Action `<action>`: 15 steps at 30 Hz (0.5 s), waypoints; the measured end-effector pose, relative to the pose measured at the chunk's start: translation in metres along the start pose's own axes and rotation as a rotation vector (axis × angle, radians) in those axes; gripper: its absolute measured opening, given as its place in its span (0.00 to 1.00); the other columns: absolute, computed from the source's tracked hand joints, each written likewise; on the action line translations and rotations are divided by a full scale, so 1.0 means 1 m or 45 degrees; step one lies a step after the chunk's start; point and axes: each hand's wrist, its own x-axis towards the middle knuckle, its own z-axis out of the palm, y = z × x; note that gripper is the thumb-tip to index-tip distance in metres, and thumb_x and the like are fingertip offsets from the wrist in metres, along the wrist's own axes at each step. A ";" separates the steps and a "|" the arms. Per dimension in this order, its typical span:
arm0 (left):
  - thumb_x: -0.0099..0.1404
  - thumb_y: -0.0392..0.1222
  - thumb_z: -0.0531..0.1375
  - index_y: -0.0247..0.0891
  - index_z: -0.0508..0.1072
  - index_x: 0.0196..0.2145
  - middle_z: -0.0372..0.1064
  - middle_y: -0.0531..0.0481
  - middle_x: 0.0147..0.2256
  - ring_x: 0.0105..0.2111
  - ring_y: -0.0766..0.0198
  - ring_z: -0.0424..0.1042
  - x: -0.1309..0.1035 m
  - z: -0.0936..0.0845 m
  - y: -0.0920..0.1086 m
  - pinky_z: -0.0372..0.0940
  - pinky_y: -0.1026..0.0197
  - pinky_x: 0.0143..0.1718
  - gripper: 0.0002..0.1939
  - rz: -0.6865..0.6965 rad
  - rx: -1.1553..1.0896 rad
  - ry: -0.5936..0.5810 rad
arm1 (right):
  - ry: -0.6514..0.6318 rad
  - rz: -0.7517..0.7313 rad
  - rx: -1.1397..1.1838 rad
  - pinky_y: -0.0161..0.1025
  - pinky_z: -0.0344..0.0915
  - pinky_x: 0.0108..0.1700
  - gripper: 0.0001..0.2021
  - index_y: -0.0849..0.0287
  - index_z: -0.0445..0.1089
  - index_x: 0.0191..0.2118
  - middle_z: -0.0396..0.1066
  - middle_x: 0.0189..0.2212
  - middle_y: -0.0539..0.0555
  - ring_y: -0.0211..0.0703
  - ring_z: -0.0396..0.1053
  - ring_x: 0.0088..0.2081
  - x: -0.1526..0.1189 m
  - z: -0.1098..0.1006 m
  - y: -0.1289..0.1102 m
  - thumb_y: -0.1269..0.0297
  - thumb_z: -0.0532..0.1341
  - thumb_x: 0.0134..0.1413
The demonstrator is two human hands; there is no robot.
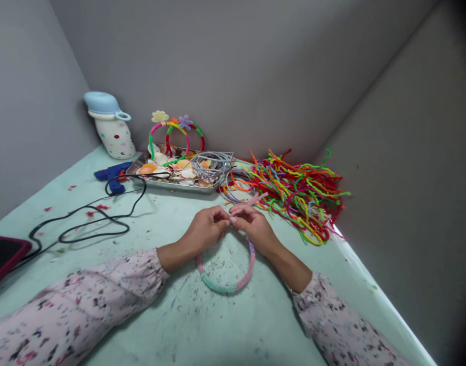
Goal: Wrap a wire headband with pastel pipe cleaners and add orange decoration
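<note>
Near the middle of the table, a ring wrapped in pastel pipe cleaner (219, 285) shows mint, pink and lilac sections. My left hand (207, 229) pinches the top of this ring, fingers closed. Touching it at the fingertips, my right hand (254, 227) is closed on a pink pipe cleaner (255, 199), whose free end sticks out up and to the right. The exact spot where the pipe cleaner meets the ring is hidden by my fingers.
Behind my hands stands a metal tray (175, 189) of shells, with coiled grey wire (213, 165) and wrapped rings. A pile of colourful pipe cleaners (297, 188) lies right. At left are a blue glue gun (113, 171), black cord (91, 238), bottle (113, 132) and red-edged device (6, 256).
</note>
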 end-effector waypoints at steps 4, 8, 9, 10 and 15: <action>0.56 0.42 0.57 0.35 0.69 0.29 0.62 0.55 0.19 0.18 0.71 0.60 0.001 0.000 -0.004 0.53 0.68 0.19 0.07 0.007 0.020 0.011 | 0.045 -0.040 -0.038 0.38 0.63 0.41 0.05 0.58 0.69 0.31 0.68 0.37 0.52 0.41 0.65 0.39 0.001 0.001 0.000 0.64 0.63 0.46; 0.56 0.42 0.57 0.35 0.68 0.29 0.62 0.56 0.19 0.18 0.71 0.60 0.001 0.000 -0.004 0.54 0.68 0.19 0.07 -0.006 0.012 0.015 | 0.063 -0.039 -0.035 0.39 0.62 0.42 0.04 0.57 0.69 0.29 0.68 0.35 0.52 0.42 0.65 0.40 0.000 0.001 -0.003 0.64 0.63 0.45; 0.56 0.43 0.57 0.35 0.68 0.29 0.62 0.56 0.19 0.18 0.71 0.60 0.001 0.000 -0.004 0.54 0.68 0.19 0.07 -0.012 0.009 0.019 | 0.062 -0.033 -0.022 0.39 0.62 0.42 0.03 0.57 0.69 0.28 0.68 0.35 0.52 0.43 0.64 0.41 0.000 0.002 -0.003 0.64 0.63 0.45; 0.56 0.43 0.57 0.35 0.68 0.29 0.62 0.56 0.19 0.18 0.71 0.60 0.001 0.000 -0.003 0.54 0.68 0.19 0.07 -0.019 0.007 0.024 | 0.062 -0.025 -0.008 0.39 0.61 0.42 0.03 0.56 0.69 0.28 0.68 0.35 0.52 0.43 0.64 0.41 0.000 0.001 -0.004 0.65 0.63 0.44; 0.56 0.44 0.58 0.35 0.69 0.29 0.62 0.56 0.18 0.17 0.72 0.59 -0.001 -0.001 0.000 0.53 0.69 0.19 0.08 -0.039 0.015 0.041 | 0.033 -0.017 -0.026 0.40 0.59 0.45 0.02 0.57 0.69 0.24 0.67 0.38 0.52 0.45 0.63 0.44 0.000 -0.001 -0.006 0.66 0.61 0.43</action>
